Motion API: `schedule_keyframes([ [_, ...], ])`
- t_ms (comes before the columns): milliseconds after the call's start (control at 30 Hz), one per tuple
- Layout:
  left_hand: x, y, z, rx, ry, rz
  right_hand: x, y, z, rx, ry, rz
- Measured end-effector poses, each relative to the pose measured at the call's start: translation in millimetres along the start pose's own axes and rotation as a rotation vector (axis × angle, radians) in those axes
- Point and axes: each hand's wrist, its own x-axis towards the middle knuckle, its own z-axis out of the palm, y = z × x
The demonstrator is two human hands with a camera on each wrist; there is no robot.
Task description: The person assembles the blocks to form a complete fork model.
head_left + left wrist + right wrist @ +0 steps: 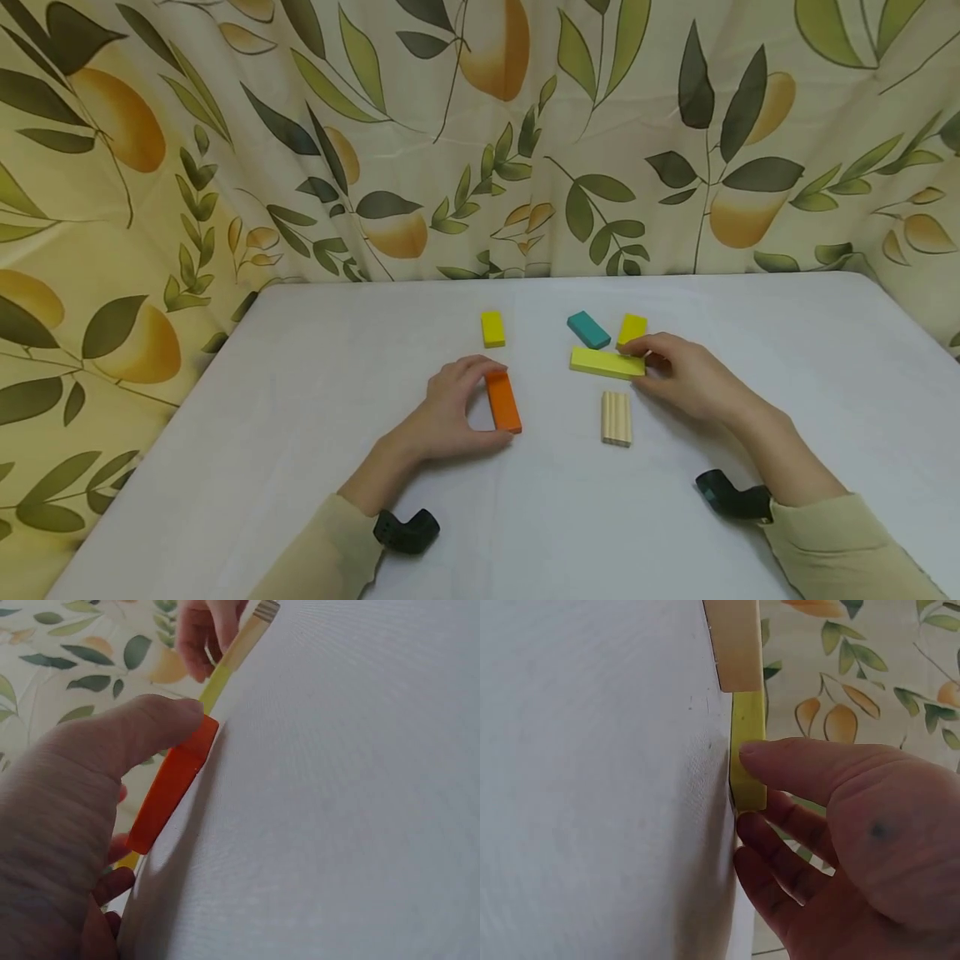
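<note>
Nearest to us, at seven o'clock, lies a beige cloth sleeve (322,550), and at five o'clock a second sleeve (847,542). We see the left hand (453,412) gripping an orange, rectangular block (505,403) by its ends, thumb at six o'clock, fingers at twelve. The right hand (693,379) pinches the three o'clock end of a long, yellow-green rectangular block (600,362). Around this one, we find a small teal block (588,330) at eleven o'clock, a small yellow block (632,328) at one, and a ribbed, pale wooden block (617,419) at six. Another yellow block (492,329) lies at twelve o'clock from the orange one. All rest on a table covered with white cloth (525,525). Beyond its far edge, and at nine o'clock also, hangs a cream fabric curtain (262,175), printed with green leaves and orange fruits.
</note>
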Motion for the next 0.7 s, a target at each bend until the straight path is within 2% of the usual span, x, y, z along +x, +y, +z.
schedule_keyframes([
  [267, -0.3, 1.9, 0.0, 0.045, -0.001, -0.011, -1.1, -3.1, 1.8, -0.056, 0.026, -0.015],
  [433, -0.4, 1.7, -1.3, 0.052, 0.007, 0.013, -0.1, -0.4, 3.5, -0.051, 0.037, -0.012],
  [700, 1.6, 0.5, -2.0, 0.013, 0.010, 0.067, 0.4, -2.2, 1.9, -0.006, 0.043, 0.004],
])
